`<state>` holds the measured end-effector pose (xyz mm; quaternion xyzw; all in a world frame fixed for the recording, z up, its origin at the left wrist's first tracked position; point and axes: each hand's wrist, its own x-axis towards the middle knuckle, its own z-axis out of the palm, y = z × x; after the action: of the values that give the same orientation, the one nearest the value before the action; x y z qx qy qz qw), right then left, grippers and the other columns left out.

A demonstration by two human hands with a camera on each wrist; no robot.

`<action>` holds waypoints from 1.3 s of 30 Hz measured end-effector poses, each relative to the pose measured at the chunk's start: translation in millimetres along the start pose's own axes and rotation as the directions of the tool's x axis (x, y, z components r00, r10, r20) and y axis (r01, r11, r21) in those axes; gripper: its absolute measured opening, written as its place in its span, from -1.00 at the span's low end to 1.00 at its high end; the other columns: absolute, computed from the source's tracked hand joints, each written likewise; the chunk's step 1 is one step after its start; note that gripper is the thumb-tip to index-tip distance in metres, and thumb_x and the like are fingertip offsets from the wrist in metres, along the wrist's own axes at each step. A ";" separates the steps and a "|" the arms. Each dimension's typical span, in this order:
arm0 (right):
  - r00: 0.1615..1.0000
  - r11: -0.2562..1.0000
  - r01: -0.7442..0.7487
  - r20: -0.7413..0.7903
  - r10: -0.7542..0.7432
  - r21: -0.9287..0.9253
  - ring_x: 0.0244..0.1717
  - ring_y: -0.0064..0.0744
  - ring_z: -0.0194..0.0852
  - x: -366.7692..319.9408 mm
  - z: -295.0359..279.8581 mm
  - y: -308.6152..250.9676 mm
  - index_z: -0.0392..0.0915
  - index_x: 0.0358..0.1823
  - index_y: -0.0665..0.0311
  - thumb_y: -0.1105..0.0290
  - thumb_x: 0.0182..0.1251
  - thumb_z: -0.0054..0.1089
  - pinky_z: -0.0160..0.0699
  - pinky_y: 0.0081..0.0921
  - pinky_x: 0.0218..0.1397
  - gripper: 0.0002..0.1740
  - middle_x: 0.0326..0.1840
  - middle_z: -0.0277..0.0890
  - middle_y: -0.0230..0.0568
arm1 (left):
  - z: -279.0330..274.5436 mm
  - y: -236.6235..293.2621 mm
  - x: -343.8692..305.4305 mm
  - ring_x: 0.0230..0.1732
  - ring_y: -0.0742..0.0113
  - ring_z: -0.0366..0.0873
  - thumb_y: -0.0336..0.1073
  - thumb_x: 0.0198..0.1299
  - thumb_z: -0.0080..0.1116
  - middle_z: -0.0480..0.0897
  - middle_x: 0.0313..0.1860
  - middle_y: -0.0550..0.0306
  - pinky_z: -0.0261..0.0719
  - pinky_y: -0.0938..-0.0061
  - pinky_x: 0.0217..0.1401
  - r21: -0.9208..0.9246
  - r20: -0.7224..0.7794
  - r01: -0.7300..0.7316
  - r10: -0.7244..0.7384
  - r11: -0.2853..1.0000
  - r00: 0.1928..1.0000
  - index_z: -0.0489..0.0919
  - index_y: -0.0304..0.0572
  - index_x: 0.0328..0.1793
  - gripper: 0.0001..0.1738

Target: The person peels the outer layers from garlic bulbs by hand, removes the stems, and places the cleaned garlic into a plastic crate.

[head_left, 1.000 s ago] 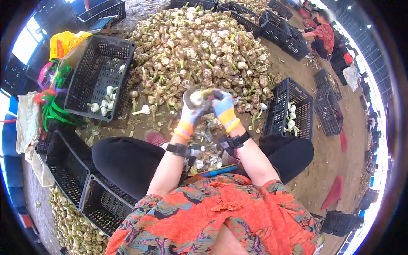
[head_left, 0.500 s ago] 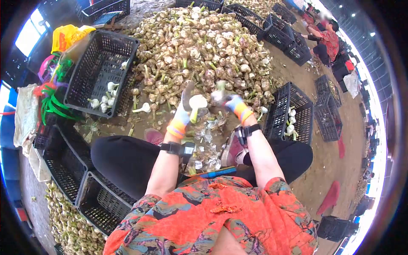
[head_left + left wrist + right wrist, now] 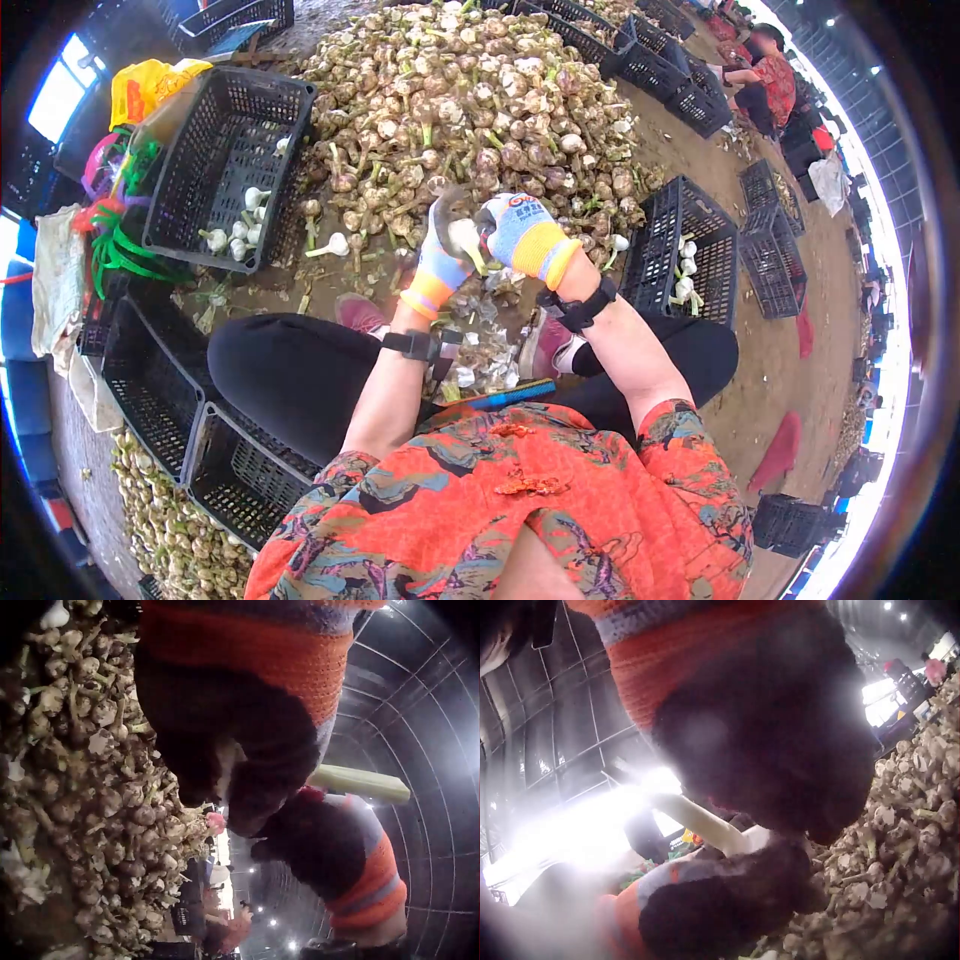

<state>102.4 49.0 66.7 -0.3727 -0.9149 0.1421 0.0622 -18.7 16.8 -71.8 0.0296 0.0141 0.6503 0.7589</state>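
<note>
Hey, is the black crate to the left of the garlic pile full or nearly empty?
Nearly empty: the crate holds only a few white bulbs at its lower end; most of its mesh is bare.

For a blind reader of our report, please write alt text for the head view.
A seated person's gloved left hand and right hand hold one garlic bulb. Behind it lies a large garlic heap, with black crates beside it.

garlic heap (image 3: 480, 90) ahead | crates (image 3: 225, 165) left, right
</note>
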 end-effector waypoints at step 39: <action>0.891 0.980 -0.195 0.425 0.158 0.044 -0.18 0.03 0.48 -43.6 104.6 15.3 0.48 -0.17 0.36 0.21 0.03 -0.04 0.44 -0.24 -0.07 -0.59 -0.24 0.50 0.16 | 58.7 14.5 -28.9 0.32 0.00 0.14 0.05 0.19 -0.12 0.30 0.26 0.08 -0.02 -0.08 0.35 0.053 0.064 -0.386 0.382 0.921 0.922 0.35 0.00 0.19 -0.49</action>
<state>120.7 6.6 -37.9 -0.4121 -0.8623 0.2626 -0.1332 -33.9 -11.1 -12.7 0.0732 0.0090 0.7846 0.6156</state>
